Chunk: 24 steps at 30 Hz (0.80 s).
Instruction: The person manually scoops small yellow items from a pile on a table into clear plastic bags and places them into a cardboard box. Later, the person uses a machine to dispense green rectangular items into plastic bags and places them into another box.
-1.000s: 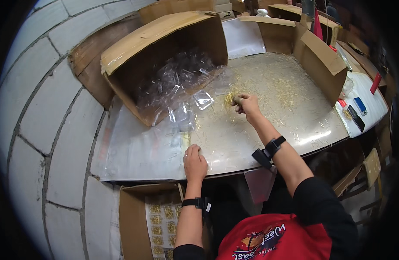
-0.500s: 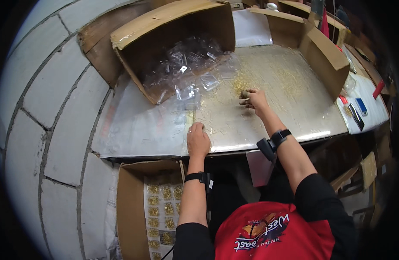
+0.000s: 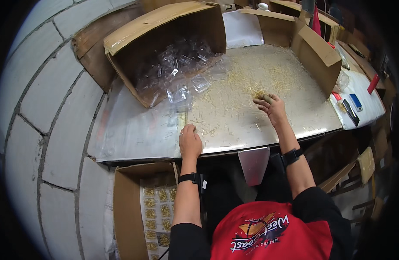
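Observation:
Near the front edge of the table, my left hand (image 3: 191,143) rests with its fingers curled in. Whatever it holds, if anything, is hidden under the fingers. Farther forward and to the right is my right hand (image 3: 273,112), its fingers stretched out and slightly apart, with dark-looking fingertips. They touch a small heap of thin gold-coloured metal pieces (image 3: 257,92), too fine for me to tell their kind. More of these pieces lie scattered over the table top (image 3: 234,125). Clear plastic boxes (image 3: 180,93) lie beyond my left hand, spilling from a tipped cardboard box (image 3: 165,21).
Below the table at left, an open cardboard box (image 3: 126,216) holds rows of clear packs (image 3: 165,211) with gold-coloured contents. Cardboard walls (image 3: 314,65) border the table's right side. A blue object (image 3: 355,102) and a black-handled tool (image 3: 350,113) lie at far right.
My right hand has moved right across the table, and gold pieces now lie gathered at its fingertips. My left hand stays near the front edge. The whole view has shifted slightly.

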Each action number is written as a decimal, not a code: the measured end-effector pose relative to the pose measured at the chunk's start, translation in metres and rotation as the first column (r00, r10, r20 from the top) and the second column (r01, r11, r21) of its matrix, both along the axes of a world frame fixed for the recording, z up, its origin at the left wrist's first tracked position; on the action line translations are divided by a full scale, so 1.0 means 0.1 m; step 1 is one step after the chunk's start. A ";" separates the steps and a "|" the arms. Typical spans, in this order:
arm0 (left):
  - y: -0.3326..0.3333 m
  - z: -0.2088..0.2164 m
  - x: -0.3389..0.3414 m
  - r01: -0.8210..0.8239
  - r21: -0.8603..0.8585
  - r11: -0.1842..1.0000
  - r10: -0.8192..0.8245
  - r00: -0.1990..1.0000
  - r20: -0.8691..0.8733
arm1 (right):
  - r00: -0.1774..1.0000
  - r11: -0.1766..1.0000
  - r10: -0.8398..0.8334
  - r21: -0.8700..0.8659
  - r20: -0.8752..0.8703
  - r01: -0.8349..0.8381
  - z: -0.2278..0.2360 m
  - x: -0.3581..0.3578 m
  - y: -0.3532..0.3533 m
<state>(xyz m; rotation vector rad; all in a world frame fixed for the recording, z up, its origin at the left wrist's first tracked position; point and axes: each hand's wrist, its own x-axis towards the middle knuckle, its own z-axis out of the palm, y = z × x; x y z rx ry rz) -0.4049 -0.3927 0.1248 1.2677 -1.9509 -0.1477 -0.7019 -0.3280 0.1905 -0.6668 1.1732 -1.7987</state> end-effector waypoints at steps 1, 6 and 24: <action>0.03 -0.03 -0.01 0.007 0.001 1.000 -0.007 1.000 -0.011 | 0.999 1.000 -0.001 -0.013 0.032 0.001 -0.02 -0.05 0.00; -0.02 -0.03 0.00 -0.012 -0.007 1.000 0.012 1.000 -0.011 | 0.999 0.992 0.054 -0.112 0.006 -0.053 0.07 -0.20 0.10; 0.02 0.02 0.00 0.011 0.008 1.000 -0.011 1.000 -0.006 | 0.940 0.990 -0.048 0.108 -0.338 0.090 -0.10 -0.36 0.06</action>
